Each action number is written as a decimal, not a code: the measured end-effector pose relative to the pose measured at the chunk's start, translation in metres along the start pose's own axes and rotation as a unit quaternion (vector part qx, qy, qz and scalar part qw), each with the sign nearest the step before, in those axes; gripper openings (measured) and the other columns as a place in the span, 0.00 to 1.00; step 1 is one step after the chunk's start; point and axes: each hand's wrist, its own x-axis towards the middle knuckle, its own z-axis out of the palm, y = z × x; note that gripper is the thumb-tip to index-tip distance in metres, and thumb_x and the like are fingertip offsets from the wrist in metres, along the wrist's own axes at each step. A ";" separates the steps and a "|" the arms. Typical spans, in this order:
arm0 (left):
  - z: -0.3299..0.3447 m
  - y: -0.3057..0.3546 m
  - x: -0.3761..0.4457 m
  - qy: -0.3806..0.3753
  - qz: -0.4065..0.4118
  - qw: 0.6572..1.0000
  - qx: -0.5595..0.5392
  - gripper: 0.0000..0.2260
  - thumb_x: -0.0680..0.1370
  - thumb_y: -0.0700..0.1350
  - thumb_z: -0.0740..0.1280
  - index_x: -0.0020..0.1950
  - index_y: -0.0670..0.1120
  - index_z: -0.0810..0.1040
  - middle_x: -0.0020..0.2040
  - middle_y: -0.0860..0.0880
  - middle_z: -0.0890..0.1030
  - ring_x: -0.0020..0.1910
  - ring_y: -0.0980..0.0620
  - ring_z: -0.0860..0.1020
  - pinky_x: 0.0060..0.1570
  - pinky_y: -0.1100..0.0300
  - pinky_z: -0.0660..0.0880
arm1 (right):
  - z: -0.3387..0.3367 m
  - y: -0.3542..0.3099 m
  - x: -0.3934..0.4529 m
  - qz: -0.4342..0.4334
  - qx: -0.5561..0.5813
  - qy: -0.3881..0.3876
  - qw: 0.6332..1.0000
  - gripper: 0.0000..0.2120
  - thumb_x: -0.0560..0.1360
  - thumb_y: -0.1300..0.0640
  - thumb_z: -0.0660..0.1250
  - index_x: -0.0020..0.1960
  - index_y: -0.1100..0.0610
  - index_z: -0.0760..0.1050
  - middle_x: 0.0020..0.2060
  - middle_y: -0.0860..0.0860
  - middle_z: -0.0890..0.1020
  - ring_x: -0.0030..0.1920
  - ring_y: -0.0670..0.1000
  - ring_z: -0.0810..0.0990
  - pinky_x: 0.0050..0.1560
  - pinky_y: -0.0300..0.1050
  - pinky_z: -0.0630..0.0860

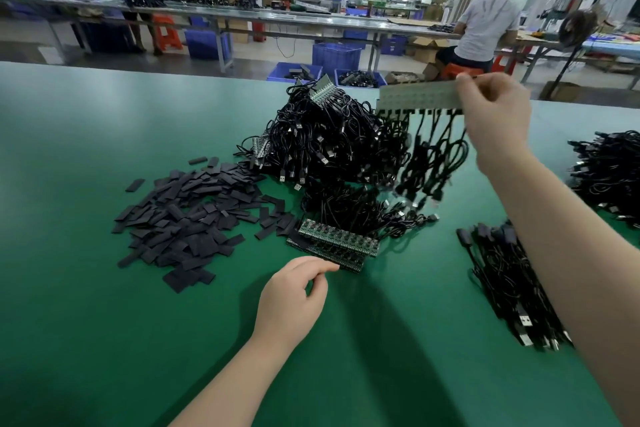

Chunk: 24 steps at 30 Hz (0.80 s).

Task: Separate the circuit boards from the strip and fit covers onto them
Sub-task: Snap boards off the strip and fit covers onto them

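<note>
Near edge of the green worktop: both forearms enter from below, cut off by the frame. Left hand rests low at centre, fingers loosely curled, nothing visibly gripped. Its forefinger tip reaches the near end of the stacked board strips; actual contact cannot be confirmed. The strips lie flat, green component side up, with their black cables running off behind them. How many strips are stacked is hard to count.

To the left, a loose spread of flat black covers, overlapping, individual pieces indistinct in the middle of the heap.

To the right, partly hidden by the right forearm, a bundle of cables with USB plugs; whether these carry covers cannot be told.

Mid-worktop: a tall tangled pile of cabled strips, a few strip edges poking out at the top and left side.

Right hand is raised above the worktop, thumb and fingers pinching the right end of a pale strip of circuit boards. The strip hangs level in the air, motion-blurred, its cables dangling toward the pile. The hand hides the strip's end.

Right edge: another cable heap, cropped.

Beyond the far edge: blue crates on the floor and a seated person, back turned.
</note>
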 end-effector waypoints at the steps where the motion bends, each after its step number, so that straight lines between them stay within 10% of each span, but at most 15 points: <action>1: 0.000 0.000 0.001 0.004 0.004 1.000 -0.003 0.15 0.77 0.36 0.67 0.51 0.57 0.84 0.49 0.66 0.80 0.45 0.58 0.80 0.43 0.59 0.77 | -0.010 -0.008 -0.005 -0.038 -0.003 0.016 0.999 0.11 0.79 0.49 0.66 0.44 0.56 0.77 0.34 0.46 0.74 0.31 0.42 0.68 0.32 0.37 0.68; 7: -0.002 0.006 0.006 -0.093 -0.081 0.980 -0.158 0.12 0.80 0.43 0.66 0.53 0.60 0.82 0.46 0.60 0.84 0.41 0.55 0.83 0.41 0.62 0.78 | -0.041 -0.017 -0.099 -0.221 -0.228 -0.038 0.947 0.06 0.78 0.55 0.68 0.44 0.56 0.79 0.36 0.50 0.80 0.35 0.51 0.77 0.35 0.47 0.75; 14: -0.019 0.016 0.026 -0.244 -0.377 0.832 -0.326 0.26 0.77 0.67 0.58 0.51 0.45 0.81 0.41 0.49 0.84 0.37 0.52 0.82 0.32 0.61 0.77 | 0.002 0.005 -0.234 -0.306 -0.313 -0.223 0.871 0.10 0.75 0.49 0.68 0.38 0.52 0.80 0.33 0.48 0.81 0.33 0.53 0.81 0.31 0.46 0.77; 19: -0.029 -0.003 0.029 -0.268 -0.332 0.894 -0.135 0.18 0.76 0.48 0.72 0.64 0.51 0.75 0.54 0.51 0.81 0.53 0.48 0.79 0.49 0.53 0.78 | 0.023 0.004 -0.259 -0.168 -0.208 -0.378 0.886 0.21 0.74 0.33 0.57 0.56 0.43 0.80 0.48 0.42 0.83 0.49 0.46 0.81 0.47 0.44 0.79; 24: -0.038 0.001 0.028 -0.329 -0.227 0.913 -0.080 0.18 0.74 0.44 0.74 0.61 0.57 0.75 0.36 0.58 0.82 0.30 0.64 0.78 0.33 0.71 0.69 | 0.014 0.037 -0.208 -0.087 -0.226 -0.283 0.928 0.21 0.78 0.43 0.66 0.68 0.48 0.75 0.64 0.44 0.78 0.66 0.46 0.74 0.67 0.42 0.68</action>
